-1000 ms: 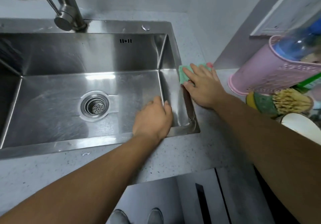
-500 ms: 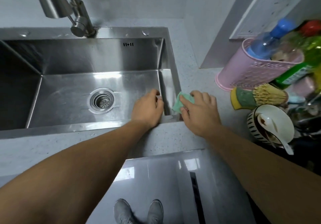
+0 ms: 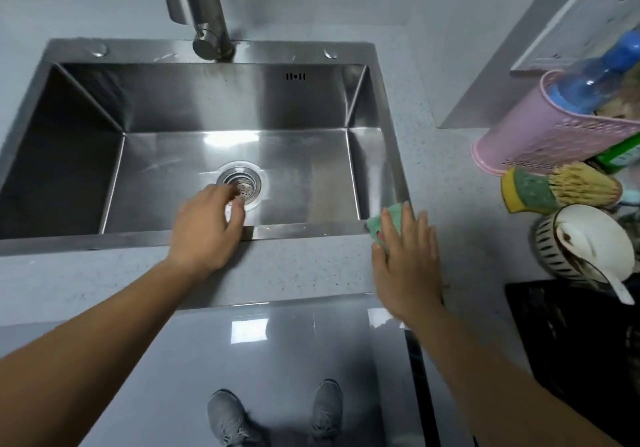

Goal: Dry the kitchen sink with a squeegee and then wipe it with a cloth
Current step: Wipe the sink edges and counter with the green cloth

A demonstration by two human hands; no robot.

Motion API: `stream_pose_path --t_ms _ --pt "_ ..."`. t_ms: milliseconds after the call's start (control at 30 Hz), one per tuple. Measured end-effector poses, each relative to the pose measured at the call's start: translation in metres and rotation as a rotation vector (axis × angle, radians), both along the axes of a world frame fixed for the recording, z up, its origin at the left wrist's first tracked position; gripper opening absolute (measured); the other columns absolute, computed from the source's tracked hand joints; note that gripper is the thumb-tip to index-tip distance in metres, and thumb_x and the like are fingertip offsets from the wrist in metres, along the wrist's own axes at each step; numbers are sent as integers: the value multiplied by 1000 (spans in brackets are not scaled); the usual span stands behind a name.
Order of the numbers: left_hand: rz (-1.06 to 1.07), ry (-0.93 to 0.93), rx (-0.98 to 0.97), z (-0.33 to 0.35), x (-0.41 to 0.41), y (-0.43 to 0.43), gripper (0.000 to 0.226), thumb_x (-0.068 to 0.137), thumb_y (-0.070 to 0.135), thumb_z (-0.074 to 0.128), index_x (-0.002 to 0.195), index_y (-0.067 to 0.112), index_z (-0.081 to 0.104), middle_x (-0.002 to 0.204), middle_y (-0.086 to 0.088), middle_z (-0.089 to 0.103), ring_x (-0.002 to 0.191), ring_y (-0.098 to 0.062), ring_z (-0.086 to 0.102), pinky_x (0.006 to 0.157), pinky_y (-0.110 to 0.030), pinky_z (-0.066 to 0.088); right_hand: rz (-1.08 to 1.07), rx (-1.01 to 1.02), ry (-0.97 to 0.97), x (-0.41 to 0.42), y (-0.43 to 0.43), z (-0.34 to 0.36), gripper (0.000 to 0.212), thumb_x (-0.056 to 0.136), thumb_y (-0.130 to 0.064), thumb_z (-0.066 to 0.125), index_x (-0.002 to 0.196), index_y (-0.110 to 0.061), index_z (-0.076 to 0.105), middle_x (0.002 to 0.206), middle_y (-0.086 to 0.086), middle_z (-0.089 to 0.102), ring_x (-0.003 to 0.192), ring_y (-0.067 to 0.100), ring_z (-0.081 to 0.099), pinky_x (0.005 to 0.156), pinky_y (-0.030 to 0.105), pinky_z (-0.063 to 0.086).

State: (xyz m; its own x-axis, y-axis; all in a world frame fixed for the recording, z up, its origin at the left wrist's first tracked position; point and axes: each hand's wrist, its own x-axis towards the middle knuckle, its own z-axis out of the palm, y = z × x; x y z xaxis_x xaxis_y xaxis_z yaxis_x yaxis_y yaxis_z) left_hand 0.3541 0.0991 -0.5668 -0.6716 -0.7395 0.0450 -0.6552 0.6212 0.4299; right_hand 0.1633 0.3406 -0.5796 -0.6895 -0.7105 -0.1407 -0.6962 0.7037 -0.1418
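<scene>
The stainless steel sink [image 3: 311,231] fills the upper middle of the view, with a round drain strainer [image 3: 242,183] in its floor. A green cloth [image 3: 384,219] lies on the sink's front right corner. My right hand [image 3: 405,259] presses flat on it with straight fingers, covering most of it. My left hand [image 3: 207,224] hangs over the front rim near the drain, fingers loosely curled and holding nothing. No squeegee is in view.
The faucet [image 3: 204,13] rises behind the sink. On the counter at the right stand a pink basket [image 3: 554,138] with a blue bottle, a green and yellow sponge [image 3: 526,193], a brush, and a striped bowl [image 3: 585,242] with a spoon. A black cooktop [image 3: 571,342] lies front right.
My right hand slid the cloth down the right rim to the front right corner and flattened on it. My left hand moved left from the right wall toward the drain.
</scene>
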Motion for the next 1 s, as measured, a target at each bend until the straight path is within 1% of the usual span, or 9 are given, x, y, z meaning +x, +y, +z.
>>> stream_pose_path --t_ms 200,333,467,533,667,767,833,933,1000 --pt "65 -55 -33 -3 81 -44 38 99 33 36 110 8 63 109 -16 65 100 -41 59 91 -48 41 -35 -52 -66 136 -89 3 70 93 -44 18 157 -17 19 166 18 2 152 39 -1 122 51 1" --pt "89 -35 -47 -11 114 -67 39 100 32 36 110 8 64 110 -14 65 101 -38 59 93 -48 39 126 -94 -91 206 -159 1 69 94 -41 21 157 -13 22 166 17 5 152 37 -1 121 52 4" --pt "141 65 54 -18 120 -78 34 102 32 35 115 13 61 115 -11 64 106 -33 57 94 -43 38 335 -82 -49 196 -163 -4 64 96 -36 23 154 -11 28 165 15 18 152 35 11 122 53 10" --pt "134 108 71 -19 121 -76 32 102 30 35 115 15 60 113 -9 65 104 -31 57 94 -43 38 260 -73 0 169 -145 -6 60 99 -36 23 152 -10 34 162 16 26 150 37 19 121 53 12" --pt "182 214 171 -15 126 -79 33 102 30 35 119 18 59 120 -3 63 106 -26 56 97 -41 42 -5 -22 86 150 -129 -2 61 100 -39 21 152 -9 35 160 19 28 148 41 20 120 55 13" --pt "245 438 381 -9 130 -86 29 102 27 37 118 17 59 117 2 62 110 -18 56 100 -38 43 164 -65 82 209 -165 -5 60 99 -40 27 154 -18 32 162 14 26 149 41 17 119 56 14" --pt "300 546 434 -4 136 -95 26 102 24 39 117 17 59 114 1 63 109 -15 57 99 -33 45 350 -123 46 254 -195 -8 58 97 -41 31 152 -21 36 163 10 26 150 40 14 119 56 13" --pt "271 463 266 -3 163 -114 27 101 27 40 119 17 59 114 1 63 103 -12 57 91 -29 45 611 -145 24 285 -214 -12 53 99 -40 33 148 -22 42 164 7 25 151 38 12 120 55 12" --pt "205 305 101 -3 184 -132 30 102 30 39 117 15 61 112 -2 63 100 -15 56 89 -34 44 679 -127 36 273 -208 -12 55 100 -41 31 153 -24 34 165 5 23 151 35 12 121 53 10"
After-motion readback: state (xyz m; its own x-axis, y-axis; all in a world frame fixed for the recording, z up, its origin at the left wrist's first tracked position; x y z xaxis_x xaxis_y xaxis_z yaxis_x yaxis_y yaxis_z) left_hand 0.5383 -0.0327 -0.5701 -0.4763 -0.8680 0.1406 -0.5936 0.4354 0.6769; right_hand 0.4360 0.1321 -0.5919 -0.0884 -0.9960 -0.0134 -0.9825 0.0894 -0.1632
